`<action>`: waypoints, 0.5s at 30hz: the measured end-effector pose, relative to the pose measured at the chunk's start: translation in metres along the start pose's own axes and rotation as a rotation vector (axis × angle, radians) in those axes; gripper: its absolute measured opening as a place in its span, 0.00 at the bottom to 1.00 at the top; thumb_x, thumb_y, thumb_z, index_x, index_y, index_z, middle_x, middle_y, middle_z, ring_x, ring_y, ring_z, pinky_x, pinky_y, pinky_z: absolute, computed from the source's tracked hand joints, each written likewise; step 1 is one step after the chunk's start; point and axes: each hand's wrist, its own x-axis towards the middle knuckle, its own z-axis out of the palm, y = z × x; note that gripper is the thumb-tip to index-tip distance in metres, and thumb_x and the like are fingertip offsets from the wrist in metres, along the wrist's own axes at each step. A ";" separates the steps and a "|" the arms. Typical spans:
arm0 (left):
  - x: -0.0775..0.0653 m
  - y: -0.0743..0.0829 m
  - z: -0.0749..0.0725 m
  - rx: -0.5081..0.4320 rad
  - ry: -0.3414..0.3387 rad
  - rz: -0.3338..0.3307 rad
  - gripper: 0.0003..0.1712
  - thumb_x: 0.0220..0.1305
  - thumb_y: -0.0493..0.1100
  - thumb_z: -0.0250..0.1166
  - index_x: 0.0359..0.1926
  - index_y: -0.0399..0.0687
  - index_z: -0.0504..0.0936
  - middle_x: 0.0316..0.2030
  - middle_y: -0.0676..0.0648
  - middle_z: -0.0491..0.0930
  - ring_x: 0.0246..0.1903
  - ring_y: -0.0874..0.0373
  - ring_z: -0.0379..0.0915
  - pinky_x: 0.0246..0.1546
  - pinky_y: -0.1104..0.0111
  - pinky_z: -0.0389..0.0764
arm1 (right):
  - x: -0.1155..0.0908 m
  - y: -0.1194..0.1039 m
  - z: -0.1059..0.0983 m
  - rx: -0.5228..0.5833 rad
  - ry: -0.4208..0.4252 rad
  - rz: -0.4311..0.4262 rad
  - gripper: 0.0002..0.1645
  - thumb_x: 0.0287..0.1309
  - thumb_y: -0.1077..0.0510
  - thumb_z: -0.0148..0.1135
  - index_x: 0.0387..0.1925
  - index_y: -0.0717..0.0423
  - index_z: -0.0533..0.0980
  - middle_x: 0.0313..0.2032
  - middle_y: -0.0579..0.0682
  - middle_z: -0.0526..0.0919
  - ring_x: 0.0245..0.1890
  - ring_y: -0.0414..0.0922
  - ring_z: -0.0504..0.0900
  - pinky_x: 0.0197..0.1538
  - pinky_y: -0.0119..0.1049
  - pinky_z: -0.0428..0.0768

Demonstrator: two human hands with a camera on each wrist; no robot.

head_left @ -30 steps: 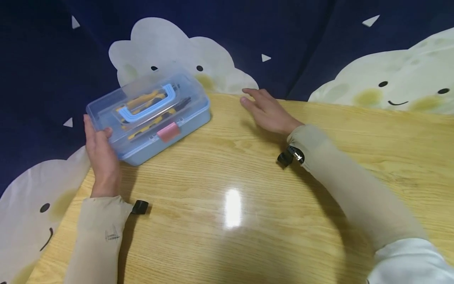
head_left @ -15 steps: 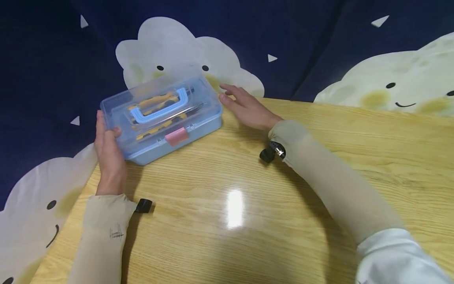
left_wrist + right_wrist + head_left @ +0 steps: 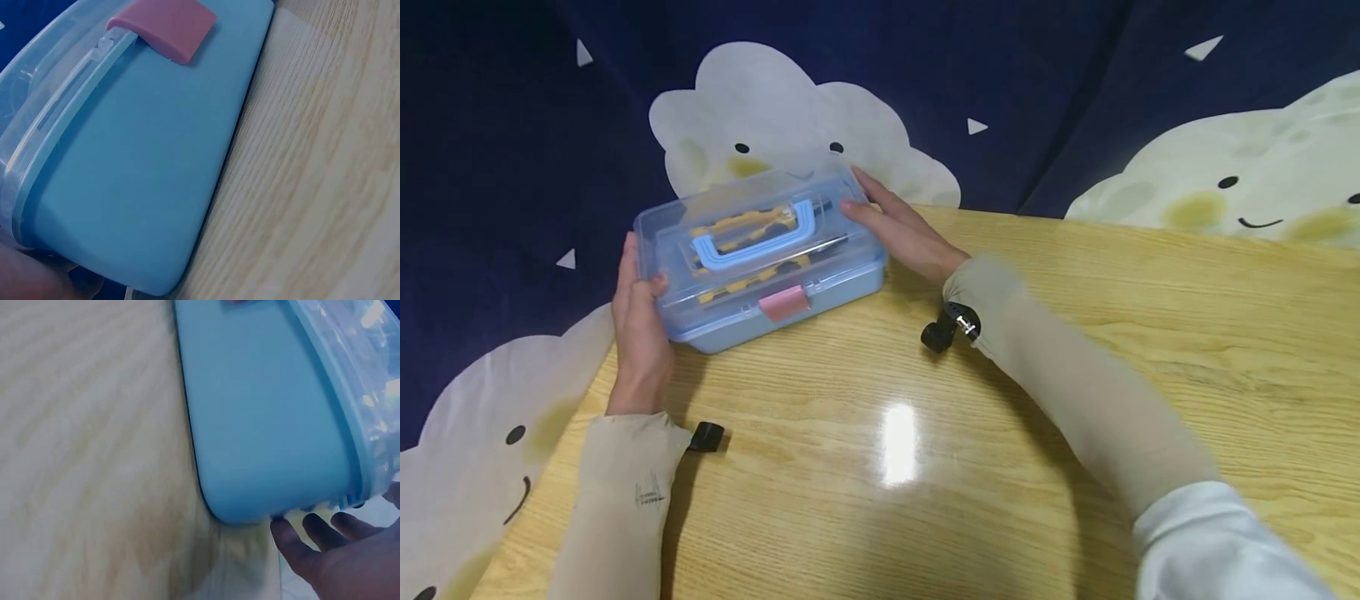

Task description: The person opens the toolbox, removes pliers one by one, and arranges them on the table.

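A light-blue plastic toolbox [image 3: 737,332] with a clear lid [image 3: 662,221] stands at the back left, its long side angled. On the lid lies a blue carrying handle [image 3: 756,257]; a pink latch [image 3: 785,303] sits closed at the front. Orange-yellow and dark items [image 3: 718,293] show through the lid. My left hand [image 3: 643,337] grips the left end, thumb over the lid's edge. My right hand [image 3: 906,237] holds the right end, thumb against the lid, other fingers along the far side. In the right wrist view, the fingertips of that hand [image 3: 350,565] reach the box's end.
The box is on a wood-grain table [image 3: 820,467]. Behind the table and along its left edge hangs a dark-blue cloth [image 3: 1015,67] printed with white clouds. Small black cameras [image 3: 706,437] are worn at both wrists.
My right hand has come leftward from beside the box to its right end and taken hold. The box, with my left hand on it, has shifted slightly right and turned a little straighter.
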 end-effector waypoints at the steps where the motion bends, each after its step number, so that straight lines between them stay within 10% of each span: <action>1: 0.000 0.000 0.000 0.000 -0.004 0.003 0.43 0.69 0.36 0.39 0.84 0.56 0.48 0.84 0.56 0.44 0.81 0.68 0.39 0.80 0.80 0.42 | 0.000 0.001 0.002 0.022 0.001 -0.001 0.45 0.69 0.24 0.46 0.80 0.18 0.40 0.83 0.30 0.44 0.84 0.38 0.43 0.85 0.48 0.45; 15: 0.004 -0.001 -0.007 0.047 -0.034 0.007 0.42 0.68 0.38 0.39 0.83 0.61 0.51 0.83 0.57 0.47 0.79 0.68 0.43 0.79 0.79 0.44 | -0.008 0.005 0.020 0.108 0.049 -0.055 0.48 0.70 0.30 0.39 0.83 0.30 0.36 0.84 0.45 0.40 0.84 0.45 0.41 0.85 0.56 0.42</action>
